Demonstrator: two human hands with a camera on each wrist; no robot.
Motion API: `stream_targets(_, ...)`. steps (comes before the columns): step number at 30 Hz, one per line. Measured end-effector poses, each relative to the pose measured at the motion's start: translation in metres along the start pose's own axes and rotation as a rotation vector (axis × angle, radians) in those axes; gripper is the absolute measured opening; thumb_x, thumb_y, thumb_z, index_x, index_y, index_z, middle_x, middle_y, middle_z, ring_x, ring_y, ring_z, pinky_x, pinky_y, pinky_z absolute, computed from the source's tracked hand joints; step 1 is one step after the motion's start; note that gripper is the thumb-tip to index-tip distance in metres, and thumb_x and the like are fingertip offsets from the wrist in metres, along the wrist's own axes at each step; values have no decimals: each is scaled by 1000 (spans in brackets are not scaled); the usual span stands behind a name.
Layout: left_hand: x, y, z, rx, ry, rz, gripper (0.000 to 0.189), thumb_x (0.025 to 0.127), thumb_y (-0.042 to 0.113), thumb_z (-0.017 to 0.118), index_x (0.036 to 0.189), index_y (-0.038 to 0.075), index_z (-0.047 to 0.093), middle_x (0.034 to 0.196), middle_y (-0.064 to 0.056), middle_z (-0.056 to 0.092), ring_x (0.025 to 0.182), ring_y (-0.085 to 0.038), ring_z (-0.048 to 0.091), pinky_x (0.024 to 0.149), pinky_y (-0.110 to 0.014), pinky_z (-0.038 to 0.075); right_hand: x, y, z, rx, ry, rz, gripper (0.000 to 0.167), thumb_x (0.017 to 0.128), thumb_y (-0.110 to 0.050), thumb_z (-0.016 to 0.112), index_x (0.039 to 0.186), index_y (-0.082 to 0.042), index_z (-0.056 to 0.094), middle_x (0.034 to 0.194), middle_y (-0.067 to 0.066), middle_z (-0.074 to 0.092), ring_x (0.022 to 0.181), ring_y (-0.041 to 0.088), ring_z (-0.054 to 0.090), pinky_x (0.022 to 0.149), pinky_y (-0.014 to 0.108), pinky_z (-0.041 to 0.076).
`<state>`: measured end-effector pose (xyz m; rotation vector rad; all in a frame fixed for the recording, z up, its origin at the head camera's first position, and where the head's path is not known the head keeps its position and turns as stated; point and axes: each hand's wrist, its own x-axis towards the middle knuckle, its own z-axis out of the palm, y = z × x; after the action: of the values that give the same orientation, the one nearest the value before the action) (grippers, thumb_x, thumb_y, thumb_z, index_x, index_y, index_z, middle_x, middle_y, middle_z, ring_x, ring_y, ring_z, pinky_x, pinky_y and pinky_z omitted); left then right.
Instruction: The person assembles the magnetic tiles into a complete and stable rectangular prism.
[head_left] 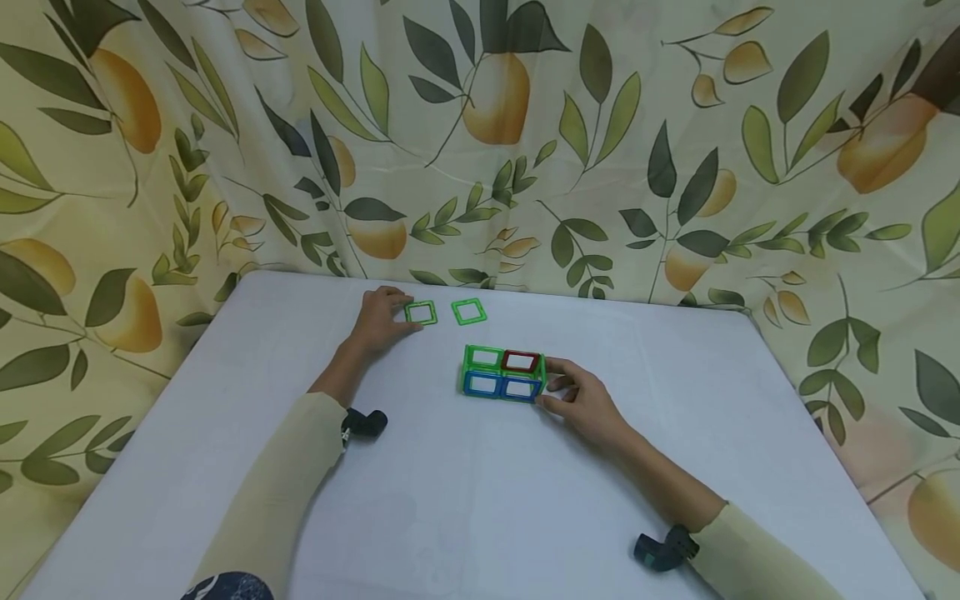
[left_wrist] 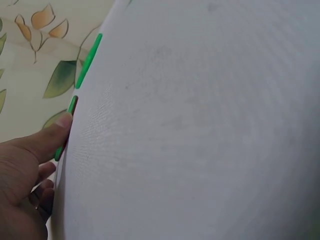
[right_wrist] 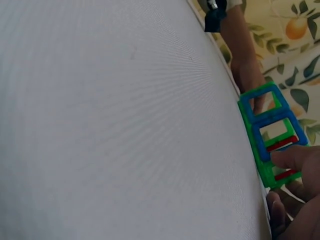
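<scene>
My left hand (head_left: pixel 380 321) pinches a green square magnetic tile (head_left: pixel 421 312) near the table's far edge, thumb on the near side. In the left wrist view this tile (left_wrist: pixel 73 106) shows edge-on with a dark red strip along it. A second green magnetic tile (head_left: pixel 468 311) lies flat just to its right. Nearer the middle stands a block of joined magnetic tiles (head_left: pixel 483 383), with green, red and blue frames. My right hand (head_left: pixel 588 404) grips the block's right end between thumb and fingers. Up close, the blue tiles (right_wrist: pixel 265 137) face the right wrist camera.
A white cloth covers the table (head_left: pixel 465 483). Behind it hangs a curtain (head_left: pixel 600 192) printed with fruit and leaves. Black wrist cameras sit on the left forearm (head_left: pixel 364 423) and right forearm (head_left: pixel 666 550).
</scene>
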<state>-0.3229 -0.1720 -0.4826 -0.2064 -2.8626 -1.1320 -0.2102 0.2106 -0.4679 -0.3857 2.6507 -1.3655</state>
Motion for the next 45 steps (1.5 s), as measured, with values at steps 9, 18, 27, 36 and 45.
stream_targets(9, -3, 2, -1, -57, 21, -20, 52, 90, 21, 86, 136, 3, 69, 148, -19, 49, 135, -37, 38, 111, -48, 40, 0, 0, 1, -3, 0, -1, 63, 92, -12, 81, 149, -5, 55, 121, 12, 67, 105, 28, 58, 84, 31, 48)
stream_targets(18, -5, 4, -4, -100, 44, 13, 52, 89, 20, 87, 135, 4, 69, 142, -17, 54, 128, -34, 43, 107, -48, 42, 0, -1, 2, -4, 5, -9, 62, 92, -11, 81, 149, -5, 56, 121, 11, 68, 106, 27, 59, 84, 31, 48)
stream_targets(27, -7, 10, -7, -134, 26, 121, 51, 86, 20, 90, 132, 7, 72, 136, -14, 62, 128, -34, 47, 109, -51, 41, -1, -1, 2, -7, 10, -29, 62, 91, -10, 81, 148, -4, 57, 119, 11, 68, 105, 27, 59, 83, 29, 48)
stream_targets(36, -16, 25, -9, -145, -7, 228, 54, 86, 25, 90, 134, 9, 72, 134, -12, 62, 121, -34, 52, 100, -51, 46, -1, 0, 2, -8, 12, -19, 62, 92, -11, 81, 148, -4, 56, 119, 11, 68, 105, 27, 58, 84, 30, 47)
stream_targets(45, -26, 46, -10, -171, -21, 301, 54, 85, 25, 91, 133, 9, 72, 129, -8, 64, 119, -34, 54, 98, -49, 48, 0, 2, 2, -1, 8, -22, 61, 92, -11, 81, 148, -4, 57, 120, 12, 68, 105, 28, 59, 83, 29, 47)
